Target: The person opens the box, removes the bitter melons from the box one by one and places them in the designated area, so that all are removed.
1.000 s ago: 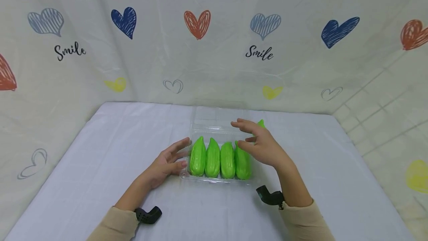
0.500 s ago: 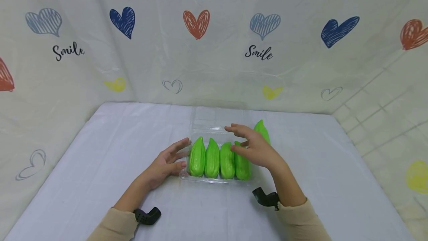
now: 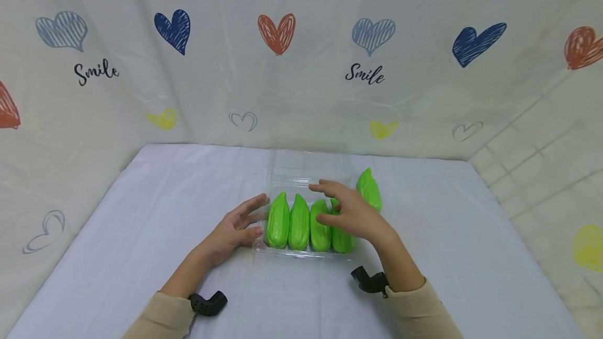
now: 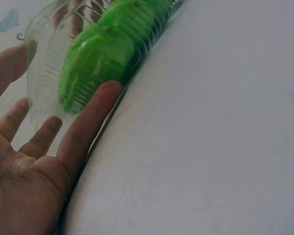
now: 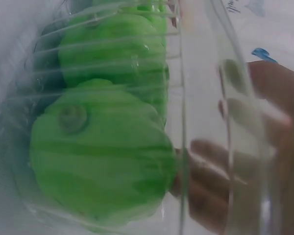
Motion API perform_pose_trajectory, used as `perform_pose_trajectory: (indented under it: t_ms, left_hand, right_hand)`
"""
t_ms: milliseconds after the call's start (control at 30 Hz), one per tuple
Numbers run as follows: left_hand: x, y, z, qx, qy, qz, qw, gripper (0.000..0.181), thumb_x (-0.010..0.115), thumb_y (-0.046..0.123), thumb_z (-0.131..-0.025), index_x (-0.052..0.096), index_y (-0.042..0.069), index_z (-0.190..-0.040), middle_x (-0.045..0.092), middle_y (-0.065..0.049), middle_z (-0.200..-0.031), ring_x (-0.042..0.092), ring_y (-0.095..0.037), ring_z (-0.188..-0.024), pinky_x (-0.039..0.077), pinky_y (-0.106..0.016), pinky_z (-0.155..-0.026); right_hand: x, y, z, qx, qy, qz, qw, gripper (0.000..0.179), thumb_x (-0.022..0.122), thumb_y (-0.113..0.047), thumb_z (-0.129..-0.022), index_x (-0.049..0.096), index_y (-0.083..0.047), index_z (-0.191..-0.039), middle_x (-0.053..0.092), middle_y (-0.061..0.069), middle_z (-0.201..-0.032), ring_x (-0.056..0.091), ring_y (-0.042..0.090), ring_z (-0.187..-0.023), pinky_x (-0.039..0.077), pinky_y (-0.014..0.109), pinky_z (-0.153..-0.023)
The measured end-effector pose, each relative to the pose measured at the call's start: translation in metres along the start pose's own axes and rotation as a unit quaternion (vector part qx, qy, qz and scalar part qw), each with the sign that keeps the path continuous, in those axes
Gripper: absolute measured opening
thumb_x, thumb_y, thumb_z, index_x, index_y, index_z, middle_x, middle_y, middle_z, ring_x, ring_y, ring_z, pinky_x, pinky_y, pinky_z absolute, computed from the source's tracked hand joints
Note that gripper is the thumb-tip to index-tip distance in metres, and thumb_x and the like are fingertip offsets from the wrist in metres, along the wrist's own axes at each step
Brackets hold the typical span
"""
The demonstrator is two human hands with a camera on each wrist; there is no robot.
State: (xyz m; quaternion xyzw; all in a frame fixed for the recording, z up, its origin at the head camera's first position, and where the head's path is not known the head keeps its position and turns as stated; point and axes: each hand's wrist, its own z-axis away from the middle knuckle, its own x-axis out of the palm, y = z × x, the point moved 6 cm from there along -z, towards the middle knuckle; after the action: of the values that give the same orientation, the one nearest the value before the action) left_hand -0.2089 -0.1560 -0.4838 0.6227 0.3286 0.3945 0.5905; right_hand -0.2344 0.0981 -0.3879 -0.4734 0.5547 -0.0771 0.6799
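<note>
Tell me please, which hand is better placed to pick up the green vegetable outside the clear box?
Probably the right hand: it is nearer the loose vegetable, while the left hand is at the opposite side of the clear box.

Your bare left hand angles in, palm turned inward, fingers parted, thumb straight; opposite, your bare right hand hangs raised, its fingers outstretched leftward, thumb held apart below. Both bare forearms slant inward from beige fabric sleeves.
</note>
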Motion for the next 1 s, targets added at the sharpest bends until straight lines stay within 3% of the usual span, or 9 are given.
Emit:
perform_pose_trajectory:
  t_ms: [300, 500, 800, 1000]
  left_hand:
    - [0.000, 0.000, 0.000, -0.001, -0.001, 0.004, 1.0000, 0.075, 0.064, 0.009, -0.095, 0.025, 0.018, -0.159, 0.020, -0.006, -0.165, 0.026, -0.039, -0.148, 0.053, -0.041, -0.095]
    - [0.000, 0.000, 0.000, -0.003, -0.002, 0.005, 1.0000, 0.076, 0.065, 0.009, -0.095, 0.025, 0.019, -0.159, 0.020, -0.006, -0.165, 0.026, -0.039, -0.148, 0.053, -0.040, -0.095]
    - [0.000, -0.001, 0.000, -0.006, -0.001, 0.008, 0.9999, 0.075, 0.065, 0.009, -0.095, 0.027, 0.020, -0.158, 0.021, -0.006, -0.165, 0.027, -0.038, -0.148, 0.054, -0.041, -0.094]
    - [0.000, -0.001, 0.000, -0.005, -0.002, 0.002, 1.0000, 0.073, 0.064, 0.009, -0.096, 0.027, 0.021, -0.158, 0.021, -0.006, -0.165, 0.028, -0.038, -0.148, 0.054, -0.042, -0.094]
  right_hand:
    - [0.009, -0.006, 0.000, 0.009, -0.023, 0.101, 0.9946, 0.069, 0.077, -0.024, -0.085, 0.049, -0.022, -0.148, 0.039, 0.015, -0.157, 0.042, 0.037, -0.140, 0.043, 0.056, -0.105]
    - [0.016, -0.007, 0.001, 0.016, -0.040, 0.153, 0.9873, 0.074, 0.080, -0.027, -0.083, 0.048, -0.025, -0.149, 0.039, 0.013, -0.157, 0.049, 0.035, -0.135, 0.048, 0.052, -0.101]
    - [0.029, -0.012, 0.003, 0.032, -0.058, 0.193, 0.9789, 0.079, 0.085, -0.036, -0.079, 0.048, -0.029, -0.149, 0.039, 0.008, -0.158, 0.052, 0.033, -0.133, 0.048, 0.051, -0.099]
    - [0.033, -0.013, 0.001, 0.021, -0.052, 0.210, 0.9761, 0.080, 0.086, -0.035, -0.077, 0.050, -0.026, -0.147, 0.040, 0.012, -0.157, 0.053, 0.037, -0.131, 0.047, 0.054, -0.101]
